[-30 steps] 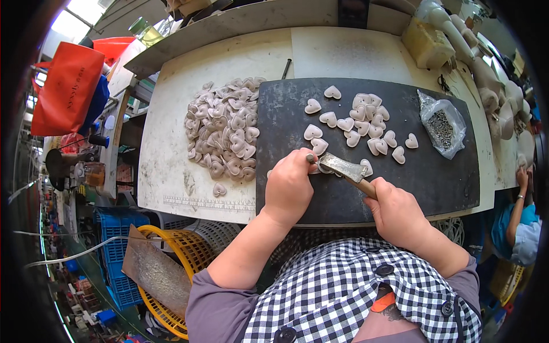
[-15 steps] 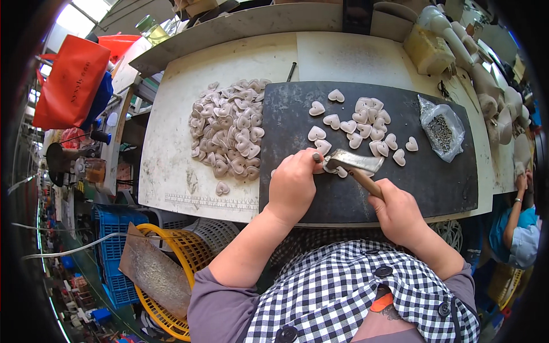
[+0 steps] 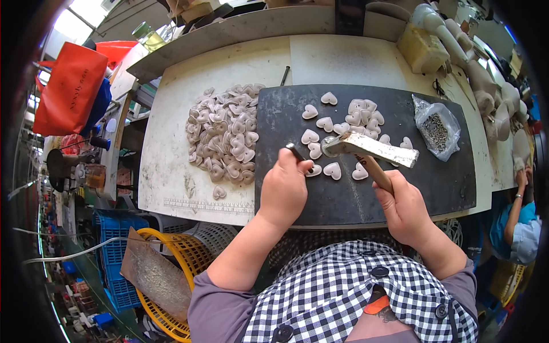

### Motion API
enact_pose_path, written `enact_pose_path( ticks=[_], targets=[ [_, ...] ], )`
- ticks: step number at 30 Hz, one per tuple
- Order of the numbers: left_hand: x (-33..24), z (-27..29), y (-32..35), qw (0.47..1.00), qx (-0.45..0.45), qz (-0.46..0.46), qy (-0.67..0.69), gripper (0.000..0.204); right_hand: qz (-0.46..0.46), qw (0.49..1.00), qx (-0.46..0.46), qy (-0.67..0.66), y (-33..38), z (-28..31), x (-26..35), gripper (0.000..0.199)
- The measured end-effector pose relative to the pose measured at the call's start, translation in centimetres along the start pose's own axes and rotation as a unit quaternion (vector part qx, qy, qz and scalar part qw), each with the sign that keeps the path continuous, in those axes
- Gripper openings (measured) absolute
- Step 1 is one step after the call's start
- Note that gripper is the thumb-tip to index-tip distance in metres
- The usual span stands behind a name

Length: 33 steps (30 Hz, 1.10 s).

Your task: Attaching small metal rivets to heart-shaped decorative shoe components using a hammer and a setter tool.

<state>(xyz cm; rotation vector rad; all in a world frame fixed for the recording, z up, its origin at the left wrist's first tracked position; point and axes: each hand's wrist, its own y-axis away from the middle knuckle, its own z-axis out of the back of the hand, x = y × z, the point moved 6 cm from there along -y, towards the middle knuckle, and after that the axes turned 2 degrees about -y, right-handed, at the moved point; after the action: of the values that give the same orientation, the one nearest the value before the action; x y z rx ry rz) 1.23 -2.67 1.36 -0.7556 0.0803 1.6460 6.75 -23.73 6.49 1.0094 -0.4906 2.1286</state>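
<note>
My left hand point(image 3: 286, 186) grips a thin dark punch point(image 3: 298, 155), its tip set on a pale heart-shaped piece point(image 3: 314, 170) on the dark mat point(image 3: 354, 200). A hammer point(image 3: 372, 150) with a wooden handle is held in my right hand point(image 3: 404, 207), its metal head raised just right of the punch. Several more heart pieces point(image 3: 359, 114) lie scattered on the mat beyond the hammer. A large pile of the same hearts point(image 3: 223, 134) rests on the white table point(image 3: 171, 171) to the left of the mat.
A clear bag of small metal parts point(image 3: 436, 127) sits at the mat's right end. A dark nail-like rod point(image 3: 284, 75) lies on the table behind the mat. A yellow basket point(image 3: 171, 268) and blue crates point(image 3: 117, 240) stand lower left. Another person's arm point(image 3: 517, 211) shows at the right edge.
The hammer head has lifted up and away from the punch. My left hand has stayed on the mat with the punch.
</note>
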Motion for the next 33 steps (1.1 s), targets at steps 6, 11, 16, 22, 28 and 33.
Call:
enact_pose_path(
  ticks=[6,11,16,22,28,33],
  targets=[
    [1.3,1.0,0.7,0.95,-0.062,0.146,0.268,0.008,-0.021,0.983,0.096,0.156,-0.7,-3.5,-0.9,0.021],
    [0.6,2.3,1.8,0.96,-0.072,0.101,0.25,0.006,-0.025,0.997,0.057,0.037,-0.5,-1.8,-1.1,0.019],
    [-2.1,-0.1,1.6,0.956,0.047,0.111,0.268,0.011,-0.052,0.999,-0.005,0.012,0.4,1.0,-1.7,0.015],
    [-4.8,-2.9,0.3,0.997,0.012,-0.023,-0.074,0.028,-0.067,0.997,-0.022,-0.009,1.5,1.7,-3.1,0.015],
    [-3.9,-1.4,-0.3,0.989,0.14,-0.053,0.011,0.03,-0.057,0.998,-0.019,-0.019,2.4,2.2,-3.1,0.014],
    [-4.1,-0.7,-0.5,0.981,0.183,0.029,0.052,0.033,-0.048,0.998,-0.018,-0.023,2.6,1.9,-3.7,0.015]
  ],
)
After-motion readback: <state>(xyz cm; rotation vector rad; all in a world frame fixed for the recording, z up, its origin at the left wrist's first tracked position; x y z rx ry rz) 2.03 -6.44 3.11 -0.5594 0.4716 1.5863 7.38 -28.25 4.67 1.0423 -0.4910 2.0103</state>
